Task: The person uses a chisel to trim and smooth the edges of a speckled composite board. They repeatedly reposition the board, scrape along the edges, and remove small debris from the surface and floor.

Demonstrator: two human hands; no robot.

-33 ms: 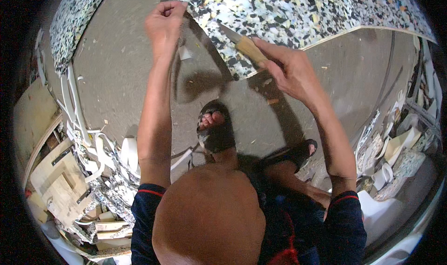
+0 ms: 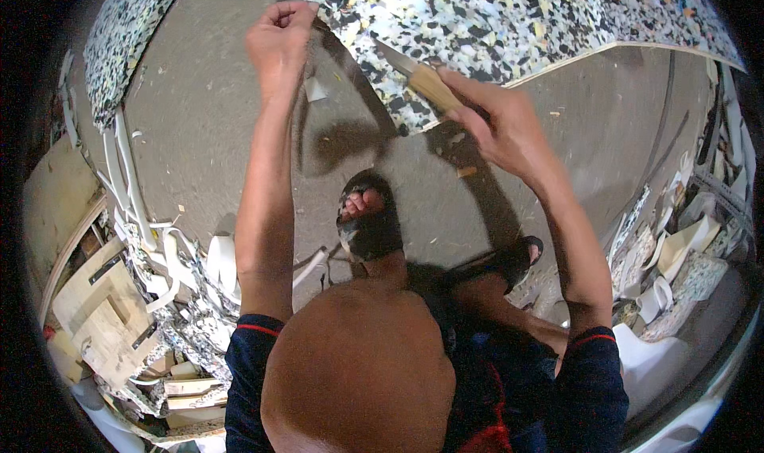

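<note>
A knife (image 2: 422,77) with a pale wooden handle and a dark blade lies across the lower edge of a large sheet of speckled rebonded foam (image 2: 509,19), which spreads over the top of the view above a grey concrete floor (image 2: 199,135). The right hand (image 2: 505,127) is wrapped tight around the knife's handle, fingers curled shut, with the blade pointing up and to the left into the foam's edge. The left hand (image 2: 280,35) is raised beside it, fingers pinched closed on a thin strip of the foam's edge near the corner where the blade meets it; exactly what it grips is hard to make out.

Below the hands, a foot in a black sandal (image 2: 368,218) rests on the floor, and a second sandalled foot (image 2: 517,258) shows lower right. Both forearms come up from dark blue sleeves with red trim (image 2: 255,334).

At the left lies a heap of white and speckled foam offcuts (image 2: 179,286) beside wooden pieces (image 2: 99,314). More foam scraps (image 2: 676,254) pile up at the right.
</note>
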